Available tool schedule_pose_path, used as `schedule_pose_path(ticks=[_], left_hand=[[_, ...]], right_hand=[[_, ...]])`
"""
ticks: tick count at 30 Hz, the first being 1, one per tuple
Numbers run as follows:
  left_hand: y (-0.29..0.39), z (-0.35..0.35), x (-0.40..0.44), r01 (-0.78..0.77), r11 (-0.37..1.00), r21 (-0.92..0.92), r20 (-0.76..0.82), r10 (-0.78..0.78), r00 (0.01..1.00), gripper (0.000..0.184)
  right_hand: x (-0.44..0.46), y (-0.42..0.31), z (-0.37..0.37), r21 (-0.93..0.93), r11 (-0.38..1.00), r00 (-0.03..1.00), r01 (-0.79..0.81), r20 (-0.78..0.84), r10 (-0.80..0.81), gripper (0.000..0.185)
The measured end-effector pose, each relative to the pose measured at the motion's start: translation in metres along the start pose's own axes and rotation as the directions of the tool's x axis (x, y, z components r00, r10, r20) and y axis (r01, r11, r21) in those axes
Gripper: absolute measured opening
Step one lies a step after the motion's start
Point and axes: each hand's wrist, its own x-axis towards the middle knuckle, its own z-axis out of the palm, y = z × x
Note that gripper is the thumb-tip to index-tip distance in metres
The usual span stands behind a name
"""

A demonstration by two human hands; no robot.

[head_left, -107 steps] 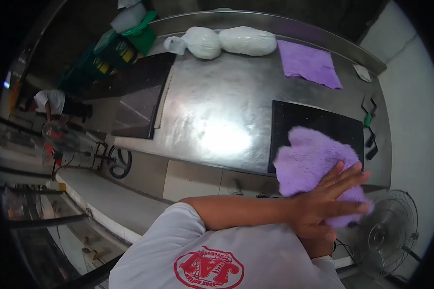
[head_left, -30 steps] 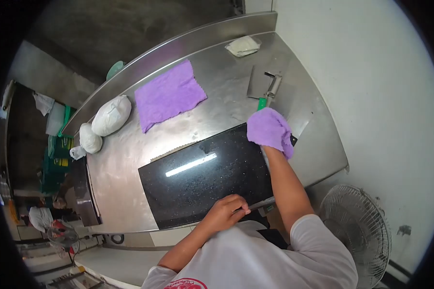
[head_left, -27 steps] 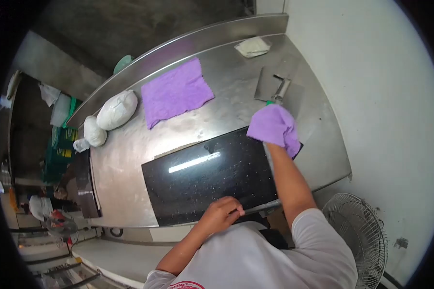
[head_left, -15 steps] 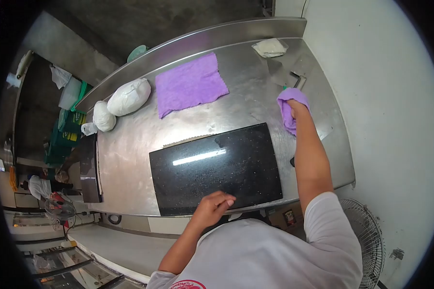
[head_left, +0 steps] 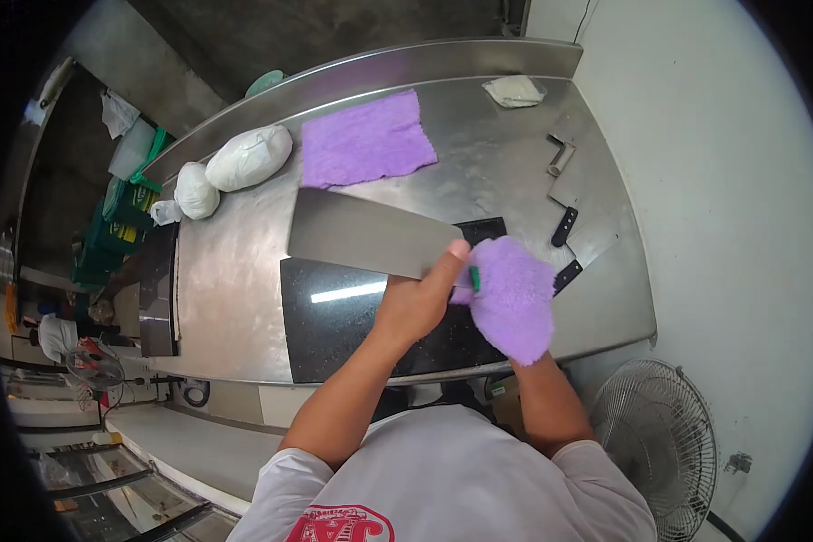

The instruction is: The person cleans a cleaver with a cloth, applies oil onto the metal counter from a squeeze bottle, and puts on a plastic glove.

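Note:
A wide-bladed cleaver (head_left: 370, 233) is held over the black slab (head_left: 334, 334), its blade pointing left. My left hand (head_left: 415, 303) grips it at the handle end of the blade, with the thumb on top. A fluffy purple cloth (head_left: 515, 303) covers my right hand, whose fingers are hidden, and wraps round the green handle (head_left: 475, 278). Flat on the steel table behind lies another purple cloth (head_left: 366, 140). Right of the slab are a metal-handled scraper (head_left: 562, 159) and tools with black handles (head_left: 565, 226).
White wrapped bundles (head_left: 249, 158) rest at the table's back left, and a small white packet (head_left: 515, 90) at the back right. Another dark slab (head_left: 159, 289) is at the left end. A standing fan (head_left: 655, 443) is at the right. A person (head_left: 59, 339) is far left.
My right hand has come back from the tools at the right with the cloth and the cleaver. My left hand has risen from the slab's front edge and taken hold of the cleaver.

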Motion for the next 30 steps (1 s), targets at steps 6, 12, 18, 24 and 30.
schedule_pose_path(ticks=[6, 12, 18, 24, 30], left_hand=[[-0.025, -0.068, -0.015, -0.307, 0.924, -0.226, 0.540, 0.382, 0.750, 0.028], [-0.052, -0.126, -0.049, -0.157, 0.951, -0.265, 0.649, 0.296, 0.701, 0.038], [-0.131, -0.168, -0.046, -0.014, 0.998, -0.065, 0.098, 0.021, 0.995, 0.050], [-0.209, -0.152, -0.113, 0.176, 0.743, -0.646, 0.335, 0.068, 0.940, 0.054], [-0.196, -0.208, -0.100, 0.307, 0.814, -0.493, 0.507, -0.018, 0.862, 0.045]], right_hand=[[-0.039, -0.058, 0.015, 0.642, 0.761, 0.960, 0.094, 0.145, -0.240, 0.037], [-0.074, -0.154, 0.052, 0.633, 0.769, 0.923, 0.087, 0.240, -0.301, 0.033], [-0.078, -0.225, 0.054, 0.218, 0.971, 0.931, 0.098, 0.323, -0.167, 0.031], [-0.122, -0.256, 0.099, 0.554, 0.818, 0.986, -0.157, 0.046, 0.159, 0.026], [-0.147, -0.247, 0.111, 0.082, 0.974, 0.975, 0.210, -0.083, -0.204, 0.034]])
